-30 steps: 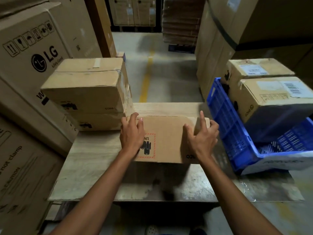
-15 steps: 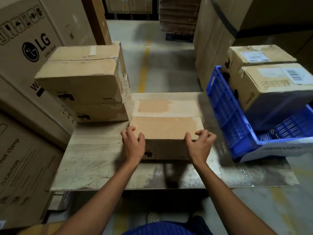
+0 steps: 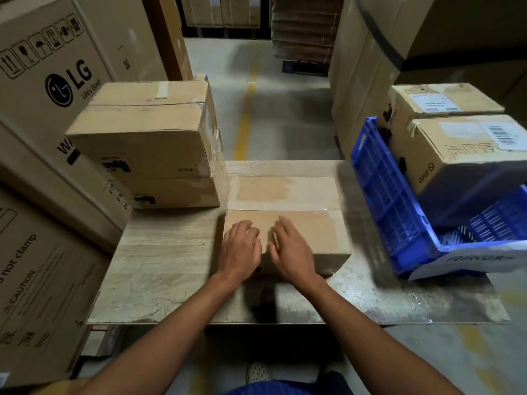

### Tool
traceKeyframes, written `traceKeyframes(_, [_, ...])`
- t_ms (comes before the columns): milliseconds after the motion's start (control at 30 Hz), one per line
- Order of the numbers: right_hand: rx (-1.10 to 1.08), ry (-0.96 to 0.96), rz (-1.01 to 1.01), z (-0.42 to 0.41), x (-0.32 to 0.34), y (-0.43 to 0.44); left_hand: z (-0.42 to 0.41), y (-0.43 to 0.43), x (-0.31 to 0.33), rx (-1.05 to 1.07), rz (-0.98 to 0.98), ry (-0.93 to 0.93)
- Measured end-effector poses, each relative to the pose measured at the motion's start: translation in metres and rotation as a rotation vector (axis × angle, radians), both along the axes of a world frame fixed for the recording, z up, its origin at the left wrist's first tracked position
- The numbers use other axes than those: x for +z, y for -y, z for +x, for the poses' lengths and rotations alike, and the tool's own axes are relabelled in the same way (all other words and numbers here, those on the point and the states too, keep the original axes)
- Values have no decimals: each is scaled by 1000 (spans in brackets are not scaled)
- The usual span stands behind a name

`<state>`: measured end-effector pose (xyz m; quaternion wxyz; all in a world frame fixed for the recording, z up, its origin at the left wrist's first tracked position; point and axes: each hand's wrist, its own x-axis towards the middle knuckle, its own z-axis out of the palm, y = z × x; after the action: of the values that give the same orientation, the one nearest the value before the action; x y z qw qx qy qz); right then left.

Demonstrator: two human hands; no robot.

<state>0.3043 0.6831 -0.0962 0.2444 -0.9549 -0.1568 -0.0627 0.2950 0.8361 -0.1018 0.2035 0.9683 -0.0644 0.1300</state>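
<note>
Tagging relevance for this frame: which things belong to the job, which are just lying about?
Job: taped brown cardboard box; left hand, right hand, both over its near edge.
Lying about: two stacked brown cardboard boxes; blue plastic crate holding two labelled cartons; large LG carton.

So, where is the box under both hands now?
In the head view the box lies on the wooden table, centre, just right of the two stacked boxes and left of the tilted blue crate.
</note>
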Motion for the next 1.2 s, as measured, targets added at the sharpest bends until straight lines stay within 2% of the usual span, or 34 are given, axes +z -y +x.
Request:
traceKeyframes(200, [41,73,-109,2,-17,-9,-4,-2,-8,-27,48,23])
traceKeyframes(333, [34,111,-259,24,-8,-10,20,-8,8,-72,134,-18])
traceKeyframes(600, [109,-188,-315,43,-8,-12,53,-18,2,-116,206,-330])
traceKeyframes(700, [110,-183,-330,49,-7,-12,57,-14,8,-101,275,-334])
traceKeyframes(833, [114,-131,-424,72,13,-12,78,-1,24,-45,338,-217])
traceKeyframes(967, [77,-247,-478,97,16,4,100,5,17,-82,225,-311])
traceKeyframes(1200, [100,-322,-526,99,-3,18,105,10,1,-65,257,-361])
